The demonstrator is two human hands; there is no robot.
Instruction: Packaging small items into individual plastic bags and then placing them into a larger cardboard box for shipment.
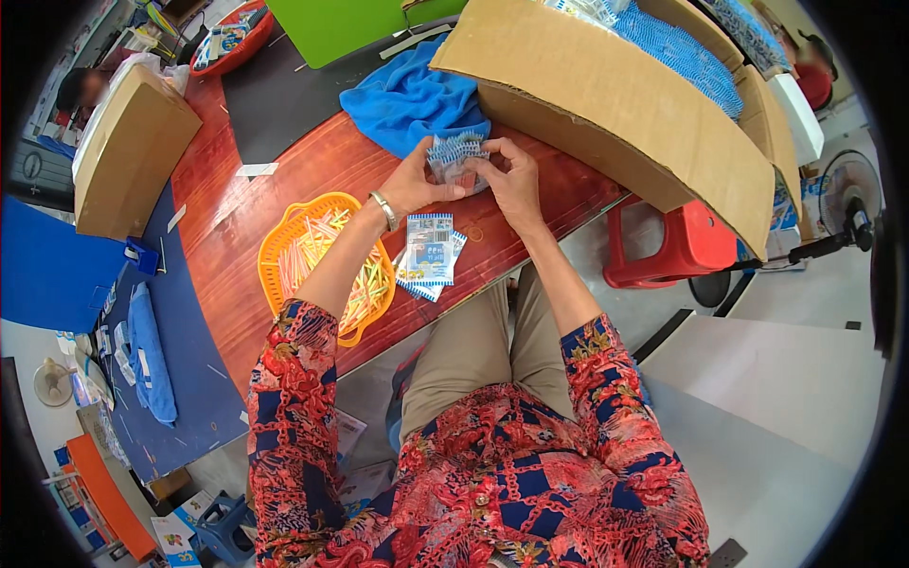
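Bright and fairly even overall, lit from somewhere outside frame, hard to trace to one direction
Glares in pale streaks on glossy red counter, strongest toward upper left
Darkens to soft shadow beneath flap of cardboard box
Reads pale and low in contrast on white panel at lower right
Reasonably crisp around left hand and right hand, softer toward rim
Blurred over person at upper left
Bends straight edges strongly outward, then falls to black in rounded corners
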